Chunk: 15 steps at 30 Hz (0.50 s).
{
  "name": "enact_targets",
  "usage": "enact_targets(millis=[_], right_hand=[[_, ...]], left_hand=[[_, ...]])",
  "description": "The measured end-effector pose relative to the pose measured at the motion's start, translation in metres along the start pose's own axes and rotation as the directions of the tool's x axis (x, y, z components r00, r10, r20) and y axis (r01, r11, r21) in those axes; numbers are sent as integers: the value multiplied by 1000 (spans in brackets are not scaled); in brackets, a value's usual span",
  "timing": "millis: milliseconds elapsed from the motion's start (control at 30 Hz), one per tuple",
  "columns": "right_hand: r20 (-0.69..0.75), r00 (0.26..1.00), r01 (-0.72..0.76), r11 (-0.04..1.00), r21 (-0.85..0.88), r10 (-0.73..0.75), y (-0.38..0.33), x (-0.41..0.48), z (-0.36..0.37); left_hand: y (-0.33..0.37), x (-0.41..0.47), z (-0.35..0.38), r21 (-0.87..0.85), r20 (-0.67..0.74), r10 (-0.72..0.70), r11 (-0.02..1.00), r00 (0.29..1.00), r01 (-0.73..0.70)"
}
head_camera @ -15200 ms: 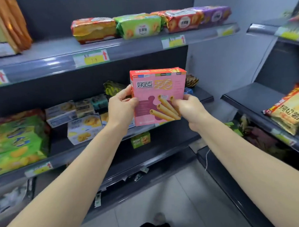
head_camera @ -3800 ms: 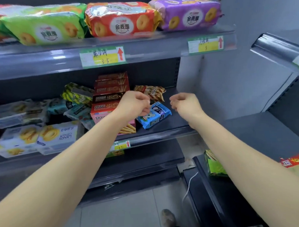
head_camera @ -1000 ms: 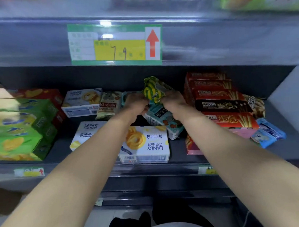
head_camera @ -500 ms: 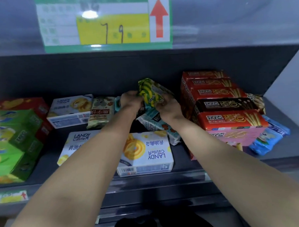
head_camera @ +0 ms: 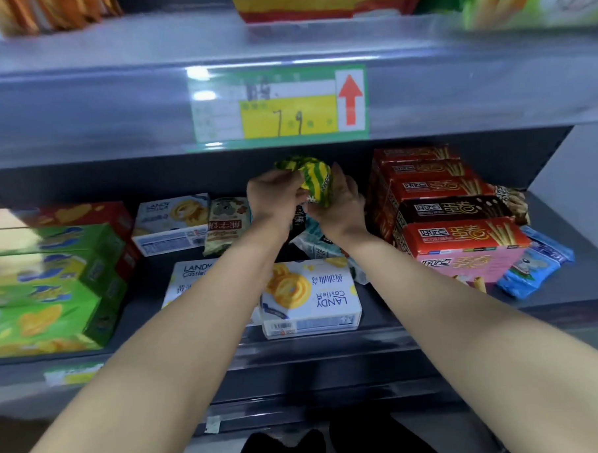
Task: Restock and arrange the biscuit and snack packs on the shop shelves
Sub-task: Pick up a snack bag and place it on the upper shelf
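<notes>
Dark shelf (head_camera: 587, 278): L hand (head_camera: 272, 196), R hand (head_camera: 341, 207) hold striped pack (head_camera: 314, 181).

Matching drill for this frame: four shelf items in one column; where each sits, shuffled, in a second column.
1 yellow-green striped snack pack
2 white LANDY biscuit box
3 green cardboard boxes
4 blue foil pouch

A left end of grey shelf
B gripped by left hand and right hand
C shelf's right end
D front centre

Pairs: 1-B, 2-D, 3-A, 4-C.
</notes>
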State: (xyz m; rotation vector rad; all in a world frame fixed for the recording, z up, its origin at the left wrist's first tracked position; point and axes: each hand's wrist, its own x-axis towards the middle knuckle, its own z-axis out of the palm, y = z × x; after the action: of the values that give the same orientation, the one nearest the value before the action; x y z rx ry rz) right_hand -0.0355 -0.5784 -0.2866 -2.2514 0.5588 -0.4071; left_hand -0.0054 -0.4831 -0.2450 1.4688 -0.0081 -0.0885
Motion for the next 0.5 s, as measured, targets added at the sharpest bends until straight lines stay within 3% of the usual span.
enact_targets(millis=[133,267,367,433,500], right_hand=[[-41,999,16,999,30,-15,-17,-18,2],[-73,993,-81,988,131,91,-27,-41,-2],[9,991,-130,941,314,133,-27,-61,-10],[59,990,-141,856,498,129,-29,-79,-18],[99,991,-128,818,561,87,-31,-97,-29]], left_hand=[[19,-24,-20,-14,66,23,1000,998,-22],[22,-40,-40,-51,56,36,998,998,-33],[13,-46,-55,155,-19,64,986,998,-60],[8,-56,-63,285,19,47,957,999,-50],[7,-72,-69,299,77,-7,954,997,-16]])
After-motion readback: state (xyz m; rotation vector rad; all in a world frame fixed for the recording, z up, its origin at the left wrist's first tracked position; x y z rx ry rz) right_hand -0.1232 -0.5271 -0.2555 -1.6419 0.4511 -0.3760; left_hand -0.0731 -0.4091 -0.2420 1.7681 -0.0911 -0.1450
